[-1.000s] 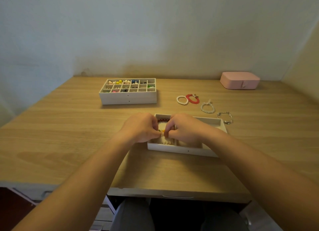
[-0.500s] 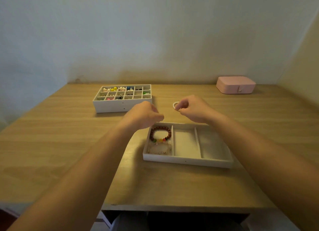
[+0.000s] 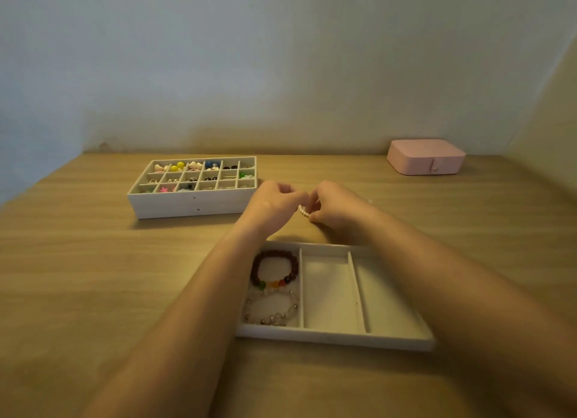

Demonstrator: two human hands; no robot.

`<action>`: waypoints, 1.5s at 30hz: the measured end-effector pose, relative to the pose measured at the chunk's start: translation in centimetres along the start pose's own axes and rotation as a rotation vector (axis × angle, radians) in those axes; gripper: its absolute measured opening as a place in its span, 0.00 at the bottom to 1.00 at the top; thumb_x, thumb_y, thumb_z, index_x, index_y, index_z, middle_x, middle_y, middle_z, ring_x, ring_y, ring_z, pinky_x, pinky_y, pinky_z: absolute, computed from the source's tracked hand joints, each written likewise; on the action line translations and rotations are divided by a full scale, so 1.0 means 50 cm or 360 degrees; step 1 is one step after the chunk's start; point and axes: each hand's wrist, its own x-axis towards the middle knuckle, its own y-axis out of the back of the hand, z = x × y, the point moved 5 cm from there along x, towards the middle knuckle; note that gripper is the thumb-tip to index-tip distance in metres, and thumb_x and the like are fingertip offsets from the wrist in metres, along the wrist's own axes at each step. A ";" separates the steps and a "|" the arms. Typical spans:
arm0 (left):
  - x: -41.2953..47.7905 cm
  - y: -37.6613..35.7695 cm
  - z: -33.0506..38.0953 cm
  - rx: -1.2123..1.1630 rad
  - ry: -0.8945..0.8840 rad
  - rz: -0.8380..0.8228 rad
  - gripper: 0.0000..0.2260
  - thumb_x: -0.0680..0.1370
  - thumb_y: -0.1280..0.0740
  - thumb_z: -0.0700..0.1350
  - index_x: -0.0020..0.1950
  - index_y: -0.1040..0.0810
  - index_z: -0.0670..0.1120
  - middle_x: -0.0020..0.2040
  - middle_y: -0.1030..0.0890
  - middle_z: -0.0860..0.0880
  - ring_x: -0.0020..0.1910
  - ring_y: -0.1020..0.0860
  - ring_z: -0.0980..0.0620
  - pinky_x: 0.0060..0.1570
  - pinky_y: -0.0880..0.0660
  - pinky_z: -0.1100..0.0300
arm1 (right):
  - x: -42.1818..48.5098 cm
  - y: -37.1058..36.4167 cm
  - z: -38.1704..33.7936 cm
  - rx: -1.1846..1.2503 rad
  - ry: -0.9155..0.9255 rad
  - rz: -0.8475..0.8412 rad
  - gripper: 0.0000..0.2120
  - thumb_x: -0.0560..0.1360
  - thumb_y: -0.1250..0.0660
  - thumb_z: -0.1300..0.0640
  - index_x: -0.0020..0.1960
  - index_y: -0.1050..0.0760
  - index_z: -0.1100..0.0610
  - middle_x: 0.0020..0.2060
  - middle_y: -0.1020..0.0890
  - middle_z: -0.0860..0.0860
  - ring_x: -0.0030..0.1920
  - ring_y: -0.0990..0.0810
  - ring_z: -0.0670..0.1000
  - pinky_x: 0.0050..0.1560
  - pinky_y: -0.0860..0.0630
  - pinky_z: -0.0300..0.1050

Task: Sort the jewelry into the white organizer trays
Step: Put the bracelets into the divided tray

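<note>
Past the slotted tray (image 3: 331,339), left hand (image 3: 274,203) and right hand (image 3: 338,205) pinch a pearl bracelet (image 3: 303,211), gridded tray (image 3: 187,203) alongside.

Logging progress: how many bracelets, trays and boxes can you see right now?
Bracelets: 3 (brown bracelet and clear bracelet in the three-slot tray, pearl bracelet held by left hand and right hand)
Trays: 2 (three-slot tray, grid tray)
Boxes: 1 (pink box)
Total: 6

No legible text or labels anywhere.
</note>
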 end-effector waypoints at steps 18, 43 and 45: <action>-0.046 -0.048 -0.005 -0.0176 -0.0288 -0.0285 0.13 0.77 0.28 0.43 0.61 0.22 0.49 0.52 0.15 0.50 0.50 0.17 0.55 0.50 0.20 0.60 | -0.158 0.067 0.011 0.2326 0.0070 -0.0326 0.15 0.80 0.37 0.67 0.66 0.26 0.64 0.43 0.18 0.56 0.38 0.19 0.50 0.39 0.17 0.45; -0.061 -0.029 -0.014 -0.0800 -0.0102 -0.0413 0.11 0.75 0.29 0.39 0.56 0.21 0.44 0.48 0.15 0.44 0.49 0.16 0.44 0.42 0.22 0.59 | -0.192 0.061 0.048 0.1344 0.0152 -0.0103 0.08 0.78 0.32 0.65 0.52 0.17 0.56 0.38 0.15 0.51 0.40 0.18 0.48 0.40 0.21 0.44; -0.063 -0.026 -0.013 -0.0642 -0.0100 -0.0438 0.09 0.77 0.30 0.36 0.56 0.21 0.43 0.48 0.14 0.45 0.48 0.15 0.44 0.43 0.21 0.57 | -0.197 0.064 0.044 0.1290 0.0190 -0.0126 0.07 0.78 0.31 0.65 0.54 0.18 0.57 0.39 0.15 0.54 0.38 0.17 0.49 0.39 0.20 0.44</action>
